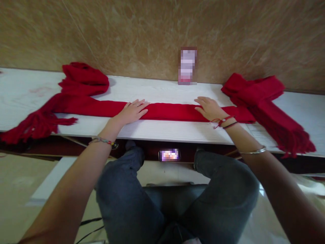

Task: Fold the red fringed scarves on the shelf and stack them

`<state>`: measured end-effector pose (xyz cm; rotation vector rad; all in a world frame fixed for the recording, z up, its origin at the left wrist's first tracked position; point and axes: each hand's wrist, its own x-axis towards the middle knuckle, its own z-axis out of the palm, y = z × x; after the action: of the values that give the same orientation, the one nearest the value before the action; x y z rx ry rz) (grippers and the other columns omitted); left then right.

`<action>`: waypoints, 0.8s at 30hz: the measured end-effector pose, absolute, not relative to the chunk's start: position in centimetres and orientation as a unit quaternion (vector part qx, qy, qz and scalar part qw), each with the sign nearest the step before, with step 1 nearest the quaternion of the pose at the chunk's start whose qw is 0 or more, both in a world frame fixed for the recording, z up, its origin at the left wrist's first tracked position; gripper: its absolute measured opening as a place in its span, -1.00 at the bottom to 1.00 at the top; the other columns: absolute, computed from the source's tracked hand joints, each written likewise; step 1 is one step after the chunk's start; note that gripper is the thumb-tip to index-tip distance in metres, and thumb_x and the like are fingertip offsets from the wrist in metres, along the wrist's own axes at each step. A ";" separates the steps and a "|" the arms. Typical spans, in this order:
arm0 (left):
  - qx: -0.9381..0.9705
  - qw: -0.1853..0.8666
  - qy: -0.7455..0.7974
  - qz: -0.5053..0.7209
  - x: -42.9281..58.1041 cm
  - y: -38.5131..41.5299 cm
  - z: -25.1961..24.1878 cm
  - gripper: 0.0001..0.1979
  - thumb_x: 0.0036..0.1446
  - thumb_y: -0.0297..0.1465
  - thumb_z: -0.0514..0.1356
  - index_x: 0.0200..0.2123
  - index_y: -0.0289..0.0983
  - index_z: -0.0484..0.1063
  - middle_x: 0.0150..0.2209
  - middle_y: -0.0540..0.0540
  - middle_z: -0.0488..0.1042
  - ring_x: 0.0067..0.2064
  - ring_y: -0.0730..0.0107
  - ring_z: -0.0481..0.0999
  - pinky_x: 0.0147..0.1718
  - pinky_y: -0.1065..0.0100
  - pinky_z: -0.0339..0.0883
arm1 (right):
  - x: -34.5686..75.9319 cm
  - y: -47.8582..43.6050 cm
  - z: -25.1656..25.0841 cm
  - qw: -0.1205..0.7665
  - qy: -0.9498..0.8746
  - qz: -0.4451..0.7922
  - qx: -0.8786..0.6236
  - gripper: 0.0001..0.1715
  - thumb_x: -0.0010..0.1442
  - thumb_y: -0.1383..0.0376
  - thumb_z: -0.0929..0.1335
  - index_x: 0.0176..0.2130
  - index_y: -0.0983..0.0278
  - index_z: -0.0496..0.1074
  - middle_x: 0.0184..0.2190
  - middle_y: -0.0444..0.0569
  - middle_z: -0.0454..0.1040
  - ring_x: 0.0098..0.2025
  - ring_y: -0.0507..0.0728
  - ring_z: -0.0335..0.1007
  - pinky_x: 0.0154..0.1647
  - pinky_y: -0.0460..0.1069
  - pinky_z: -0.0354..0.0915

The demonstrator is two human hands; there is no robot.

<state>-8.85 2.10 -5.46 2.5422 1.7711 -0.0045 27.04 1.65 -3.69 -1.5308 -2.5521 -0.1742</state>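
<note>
I have the scarf [175, 112] in view on the white table [162, 131], its middle a long, narrow red strip running left to right, parallel to the front edge. My left hand [133, 111] lies palm down across the strip, left of the centre, fingers reaching over its far edge and the thumb held a little apart. My right hand [209, 109] rests palm down on it further right, fingers nearly together, extended past the far edge, thumb apart; I see neither hand pinching cloth. Beyond the left hand, the red cloth rises into a loose, rounded heap near the wall [142, 40], with fringe spread toward the front-left edge. Beyond the right hand, a folded length crosses the strip at a slant, its fringe at the front edge. I cannot tell how that length joins the strip. A blurred pinkish card [187, 66] stands at the wall between the hands. Below the table, a lit phone [169, 155] sits between the knees [228, 176], its screen blurred.
</note>
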 end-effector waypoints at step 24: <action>0.843 0.016 0.537 0.036 -4.4 -1.1 -4.4 -0.44 0.26 -0.13 -0.10 0.27 -0.19 0.04 0.33 -0.16 -0.07 0.32 0.13 -0.06 0.20 0.08 -0.04 | 25.9 -1.0 -4.9 0.204 -0.861 -0.046 -0.464 -0.49 0.25 0.21 0.15 0.13 0.27 0.30 0.21 0.08 0.21 0.25 0.27 0.06 0.19 0.26 0.14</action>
<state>-4.37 -1.06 -4.40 2.6199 1.6694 0.1124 25.94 -0.99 -4.87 -1.2957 -2.4014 -0.1296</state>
